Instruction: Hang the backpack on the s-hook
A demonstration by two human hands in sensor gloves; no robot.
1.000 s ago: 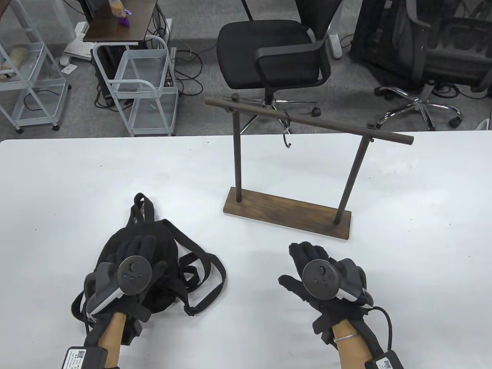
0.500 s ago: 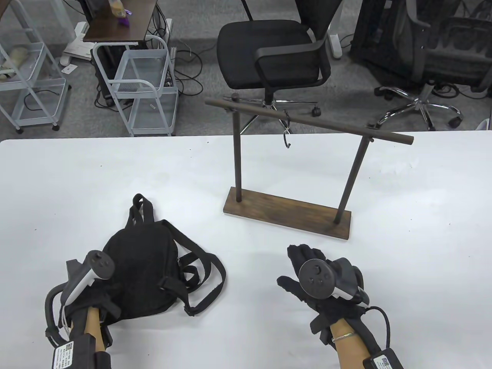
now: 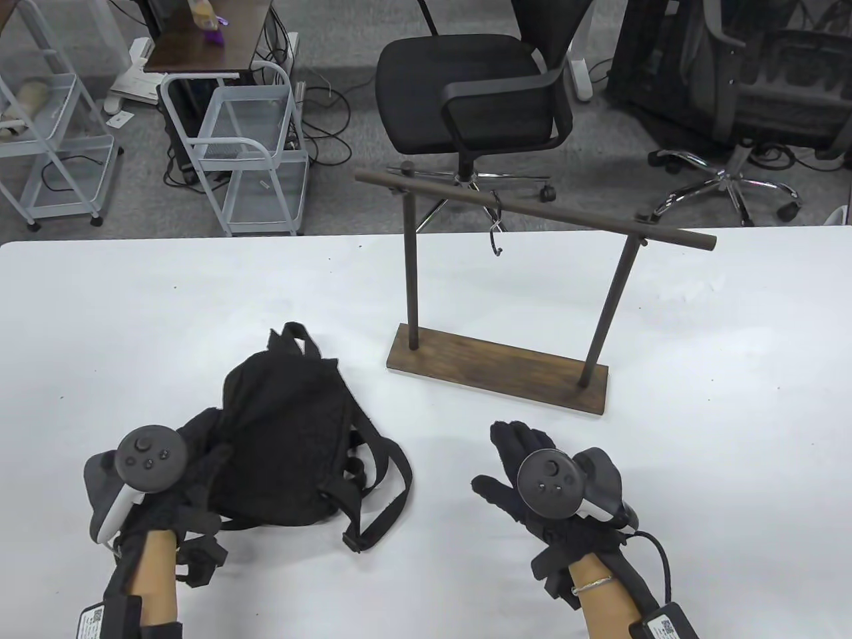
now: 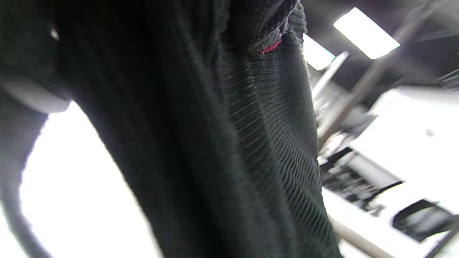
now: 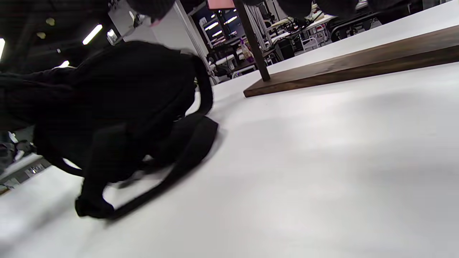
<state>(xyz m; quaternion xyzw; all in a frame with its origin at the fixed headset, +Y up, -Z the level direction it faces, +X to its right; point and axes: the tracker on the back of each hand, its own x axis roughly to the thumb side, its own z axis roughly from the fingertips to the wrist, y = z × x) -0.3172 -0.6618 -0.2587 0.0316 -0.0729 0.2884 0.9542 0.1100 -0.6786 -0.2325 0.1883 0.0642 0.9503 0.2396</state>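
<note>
The small black backpack point(image 3: 286, 432) sits on the white table point(image 3: 699, 432), propped up at a tilt, its top loop point(image 3: 293, 333) pointing toward the rack and its straps point(image 3: 383, 492) trailing to the right. My left hand point(image 3: 200, 459) grips its lower left side; black fabric point(image 4: 200, 143) fills the left wrist view. My right hand point(image 3: 506, 459) is open and holds nothing, fingers spread, to the right of the backpack, which also shows in the right wrist view point(image 5: 118, 107). The empty metal s-hook point(image 3: 496, 233) hangs from the rack's rail point(image 3: 566, 216).
The wooden rack has two posts on a wooden base point(image 3: 499, 369), just beyond my right hand; the base also shows in the right wrist view point(image 5: 358, 61). Office chairs point(image 3: 472, 93) and white wire carts point(image 3: 246, 153) stand on the floor past the table's far edge.
My left hand drew back off the top of the backpack, took hold of its lower left side, and tipped it up and to the right. My right hand shifted slightly left.
</note>
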